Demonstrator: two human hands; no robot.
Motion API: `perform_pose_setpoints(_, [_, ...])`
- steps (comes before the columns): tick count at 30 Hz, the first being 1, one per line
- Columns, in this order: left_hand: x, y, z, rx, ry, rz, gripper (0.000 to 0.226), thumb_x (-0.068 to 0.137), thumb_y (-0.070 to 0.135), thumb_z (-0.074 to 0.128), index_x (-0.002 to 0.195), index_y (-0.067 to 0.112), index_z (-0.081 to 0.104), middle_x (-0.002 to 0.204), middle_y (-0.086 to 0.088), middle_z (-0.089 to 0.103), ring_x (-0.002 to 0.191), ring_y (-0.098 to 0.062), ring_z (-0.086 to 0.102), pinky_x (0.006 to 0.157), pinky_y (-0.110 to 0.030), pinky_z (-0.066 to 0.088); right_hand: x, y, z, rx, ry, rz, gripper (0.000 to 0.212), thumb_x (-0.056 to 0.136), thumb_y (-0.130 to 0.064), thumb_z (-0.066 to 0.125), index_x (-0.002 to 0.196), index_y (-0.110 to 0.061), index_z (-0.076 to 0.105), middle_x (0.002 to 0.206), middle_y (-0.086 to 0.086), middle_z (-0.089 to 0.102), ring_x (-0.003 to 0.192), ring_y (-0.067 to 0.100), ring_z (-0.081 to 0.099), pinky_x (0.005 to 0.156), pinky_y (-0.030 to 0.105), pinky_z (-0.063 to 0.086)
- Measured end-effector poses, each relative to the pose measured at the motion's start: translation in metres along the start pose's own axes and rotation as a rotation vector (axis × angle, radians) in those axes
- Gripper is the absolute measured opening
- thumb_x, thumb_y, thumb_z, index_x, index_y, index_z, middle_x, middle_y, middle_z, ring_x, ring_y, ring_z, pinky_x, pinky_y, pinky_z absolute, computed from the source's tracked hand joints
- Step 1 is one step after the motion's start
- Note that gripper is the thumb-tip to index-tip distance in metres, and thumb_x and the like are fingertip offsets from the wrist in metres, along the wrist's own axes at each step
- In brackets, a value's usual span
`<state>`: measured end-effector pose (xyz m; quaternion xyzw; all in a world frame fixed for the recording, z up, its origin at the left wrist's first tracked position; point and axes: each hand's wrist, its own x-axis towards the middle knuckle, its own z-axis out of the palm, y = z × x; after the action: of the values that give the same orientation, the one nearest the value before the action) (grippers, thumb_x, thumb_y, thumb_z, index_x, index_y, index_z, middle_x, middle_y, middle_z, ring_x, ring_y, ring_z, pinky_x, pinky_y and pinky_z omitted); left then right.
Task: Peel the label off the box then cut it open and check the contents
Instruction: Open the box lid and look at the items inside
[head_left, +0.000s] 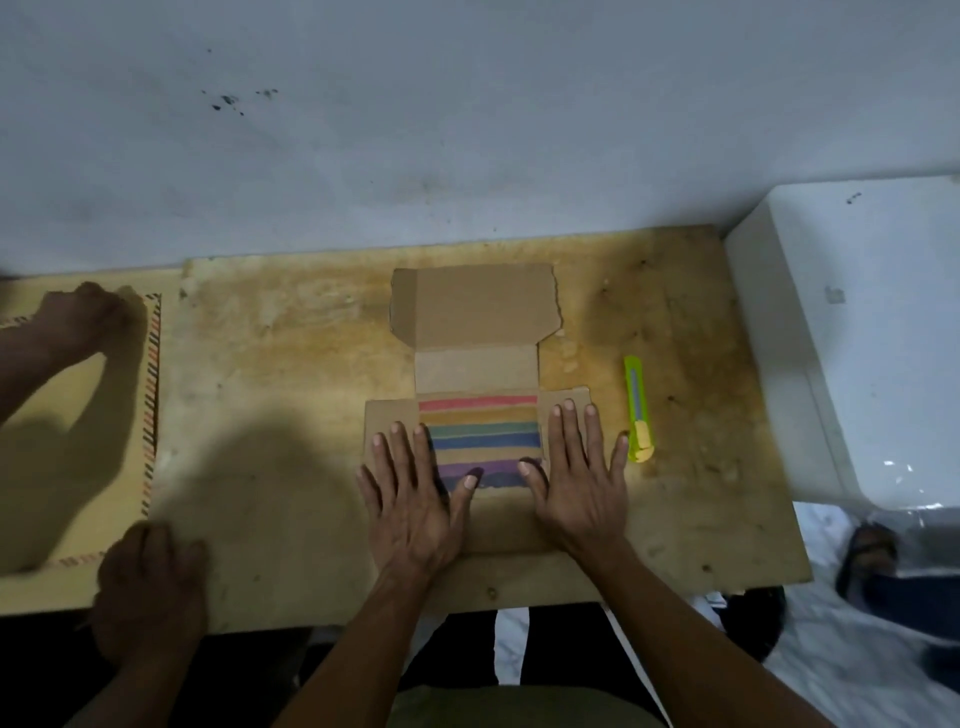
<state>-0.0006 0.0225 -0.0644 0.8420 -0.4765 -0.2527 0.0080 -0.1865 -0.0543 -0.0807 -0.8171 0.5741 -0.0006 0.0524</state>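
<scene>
Cardboard box (475, 312), flat, striped contents (480, 431)

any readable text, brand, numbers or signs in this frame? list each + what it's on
None readable.
Open cardboard box: bare flaps, no print or label visible.
Contents: coloured stripes only, no text.
Yellow-green utility knife: no legible marking.
Striped-edge envelope at left: border pattern only.
White appliance at right: small grey mark, too small to read.

Matt cardboard box (475, 306); seemingly plastic cutter (639, 410).
</scene>
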Motion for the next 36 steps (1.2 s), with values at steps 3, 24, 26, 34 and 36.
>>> perform_pose_setpoints(3, [0.000, 0.004, 0.007, 0.048, 0.023, -0.032, 0.089, 0.090, 0.080, 0.005, 0.154, 0.024, -0.022, 0.162, -0.005, -0.028, 0.149, -0.028, -0.028, 0.121, -0.055, -0.009, -0.003, 0.003, 0.005, -0.008, 0.044, -0.016, 0.075, 0.098, -0.059, 0.037, 0.153, -0.010, 0.026, 0.161, 0.010, 0.024, 0.149, 0.032, 0.019, 0.117, 0.059, 0.017])
perform_pose_setpoints(24, [-0.019, -0.002, -0.033, -0.754, 0.400, -0.186, 0.068, 0.102, 0.053, 0.027, 0.156, 0.012, 0.025, 0.162, -0.011, 0.027, 0.151, -0.026, 0.021, 0.123, -0.046, 0.019, -0.016, -0.030, -0.059, 1.106, 0.202, 0.544, 0.055, 0.102, -0.041, 0.040, 0.153, -0.030, 0.022, 0.148, -0.001, 0.047, 0.133, 0.010, 0.046, 0.098, 0.004, 0.037])
perform_pose_setpoints(26, [-0.022, 0.000, -0.037, -0.812, 0.450, -0.175, 0.064, 0.103, 0.051, 0.030, 0.155, 0.013, 0.030, 0.159, -0.008, 0.035, 0.147, -0.026, 0.032, 0.119, -0.045, 0.030, -0.015, -0.034, -0.064, 1.177, 0.242, 0.560, 0.052, 0.102, -0.036, 0.041, 0.151, -0.028, 0.027, 0.146, 0.000, 0.050, 0.130, 0.008, 0.049, 0.089, -0.003, 0.036])
perform_pose_setpoints(34, [-0.034, 0.016, -0.044, -0.829, 0.291, 0.010, 0.059, 0.101, 0.050, 0.031, 0.156, 0.030, 0.025, 0.144, -0.001, 0.054, 0.121, -0.008, 0.048, 0.099, -0.027, 0.043, -0.019, -0.049, -0.066, 1.233, 0.016, 0.403, 0.049, 0.104, -0.037, 0.037, 0.151, -0.030, 0.029, 0.141, -0.027, 0.043, 0.122, -0.025, 0.037, 0.095, -0.001, 0.035])
perform_pose_setpoints(36, [-0.034, 0.015, -0.039, -0.808, 0.210, 0.069, 0.059, 0.100, 0.055, 0.028, 0.156, 0.034, 0.022, 0.149, 0.002, 0.049, 0.128, -0.009, 0.046, 0.107, -0.033, 0.042, -0.021, -0.050, -0.062, 1.177, -0.055, 0.360, 0.051, 0.103, -0.042, 0.035, 0.152, -0.034, 0.024, 0.149, -0.019, 0.040, 0.126, -0.021, 0.036, 0.097, 0.002, 0.033])
